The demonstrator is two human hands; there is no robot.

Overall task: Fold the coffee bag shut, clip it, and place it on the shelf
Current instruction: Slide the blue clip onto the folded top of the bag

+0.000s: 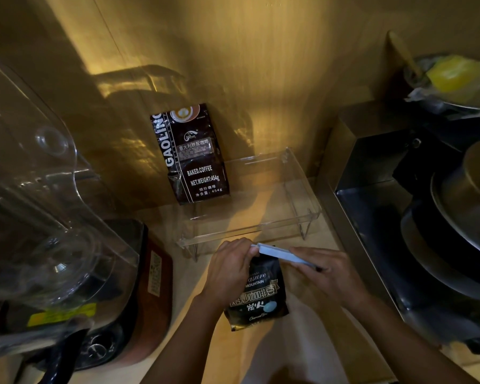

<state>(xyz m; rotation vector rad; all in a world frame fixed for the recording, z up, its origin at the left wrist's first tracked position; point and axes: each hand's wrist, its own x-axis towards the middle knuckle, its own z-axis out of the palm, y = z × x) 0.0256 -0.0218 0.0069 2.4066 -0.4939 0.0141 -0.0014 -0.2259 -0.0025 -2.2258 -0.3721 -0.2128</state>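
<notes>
A small black coffee bag (258,295) with gold and white print stands on the wooden counter, low in the middle of the view. Across its folded top lies a long pale blue clip (281,256). My left hand (230,270) grips the bag's top left corner and the clip's left end. My right hand (327,275) holds the clip's right end. Just behind them stands a clear acrylic shelf (302,206). A second, larger dark coffee bag (191,153) marked GAOLING stands on the shelf's left side, leaning against the wall.
A blender with a clear jug (39,195) on a dark base (139,295) fills the left. A steel box (377,151) and stacked dark pans (455,228) crowd the right. A yellow item (452,73) lies at the upper right. The wooden wall is close behind.
</notes>
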